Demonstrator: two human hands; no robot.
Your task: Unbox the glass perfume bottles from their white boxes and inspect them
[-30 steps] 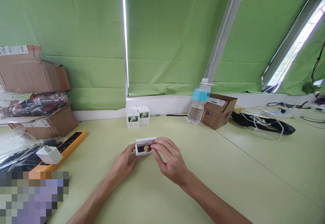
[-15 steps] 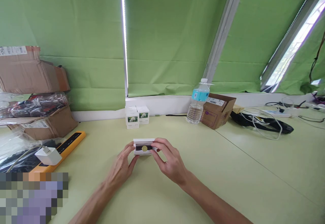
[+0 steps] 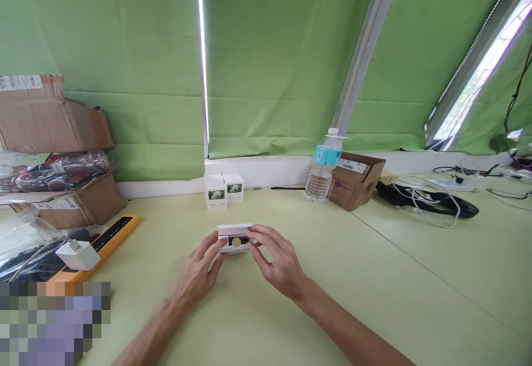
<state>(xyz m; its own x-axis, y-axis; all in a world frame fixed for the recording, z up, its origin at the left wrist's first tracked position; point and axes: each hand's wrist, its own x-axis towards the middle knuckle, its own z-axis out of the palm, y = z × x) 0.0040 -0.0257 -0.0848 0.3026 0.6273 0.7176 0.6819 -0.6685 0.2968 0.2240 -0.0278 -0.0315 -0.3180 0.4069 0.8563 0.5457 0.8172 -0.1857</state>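
A small white carton (image 3: pixel 235 229) stands open toward me at the middle of the table, its top flap raised. Inside it shows a dark interior with a round yellowish-gold disc (image 3: pixel 236 242); what the disc belongs to I cannot tell. My left hand (image 3: pixel 199 269) grips the carton's left side, with one finger over the left edge of the opening and the thumb low. On the right side, my right hand (image 3: pixel 279 261) pinches the carton between thumb and fingers. Behind it stand small white boxes (image 3: pixel 216 200) with green-and-white flower pictures.
At the back right are a water bottle (image 3: pixel 320 175) and a brown cardboard box (image 3: pixel 353 186), beside a black device (image 3: pixel 440 202) with a white cable. An orange power strip (image 3: pixel 118 236) with a white charger (image 3: pixel 77 255) lies left, near stacked cartons (image 3: pixel 54 122).
A finger of my left hand has moved right, onto the left edge of the carton's opening. My right hand keeps nearly the same hold.
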